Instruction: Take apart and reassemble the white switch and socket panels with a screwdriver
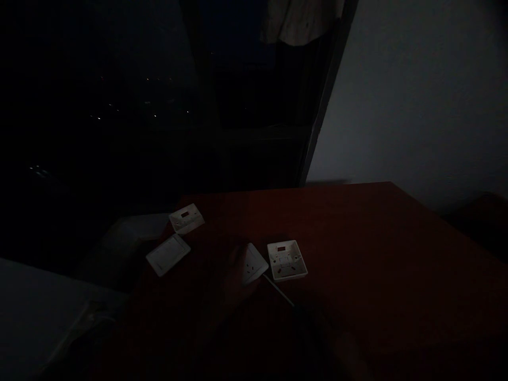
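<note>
In the dim light, my left hand (234,283) grips a white wall socket plate (254,264) by its left side, with the slotted face upward. A thin, straight, pale rod (279,290) reaches from the plate's right corner down into the dark; I cannot tell whether it is a screwdriver shaft or a cable. My right hand (345,346) is a faint shape at the lower right, its fingers lost in shadow. Just right of the plate lies a white square back box (286,260), open side up, with a rectangular cutout and holes inside.
At the left edge of the reddish-brown table (357,233) lie a second white back box (186,218) and a flat white cover plate (169,255). A dark window (130,132) stands behind, a pale wall (416,106) to the right. Some cloth (301,21) hangs at the top.
</note>
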Motion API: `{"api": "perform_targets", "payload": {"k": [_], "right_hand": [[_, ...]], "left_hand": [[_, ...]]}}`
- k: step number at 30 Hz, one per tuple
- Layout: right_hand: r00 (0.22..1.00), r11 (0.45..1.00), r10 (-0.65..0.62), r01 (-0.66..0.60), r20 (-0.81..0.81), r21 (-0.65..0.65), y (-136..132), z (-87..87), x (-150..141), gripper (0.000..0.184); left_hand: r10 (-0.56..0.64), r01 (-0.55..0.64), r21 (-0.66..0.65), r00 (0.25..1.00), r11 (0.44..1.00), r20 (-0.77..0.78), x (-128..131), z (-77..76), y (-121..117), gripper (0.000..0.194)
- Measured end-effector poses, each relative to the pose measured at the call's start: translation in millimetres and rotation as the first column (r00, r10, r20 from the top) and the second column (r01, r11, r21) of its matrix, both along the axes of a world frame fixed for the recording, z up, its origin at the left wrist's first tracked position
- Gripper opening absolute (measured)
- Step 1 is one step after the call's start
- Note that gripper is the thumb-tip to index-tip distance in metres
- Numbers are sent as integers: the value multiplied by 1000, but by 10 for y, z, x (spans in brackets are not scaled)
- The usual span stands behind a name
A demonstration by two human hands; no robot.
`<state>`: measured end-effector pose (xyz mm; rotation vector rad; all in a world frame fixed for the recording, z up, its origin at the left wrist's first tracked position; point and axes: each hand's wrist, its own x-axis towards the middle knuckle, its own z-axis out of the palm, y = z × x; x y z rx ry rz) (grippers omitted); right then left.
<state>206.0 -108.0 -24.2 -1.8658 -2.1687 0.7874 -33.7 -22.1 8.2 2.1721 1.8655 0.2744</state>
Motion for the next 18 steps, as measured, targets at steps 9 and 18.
{"api": "perform_targets", "payload": {"k": [9, 18], "right_hand": [[1000, 1000, -8, 8, -15, 0, 25, 45, -11, 44], [996, 998, -68, 68, -52, -5, 15, -8, 8, 45]], "left_hand": [[13, -13, 11, 1000, 1000, 19, 1, -32, -4, 72], [58, -58, 9, 998, 998, 32, 1, -117, 26, 74]]}}
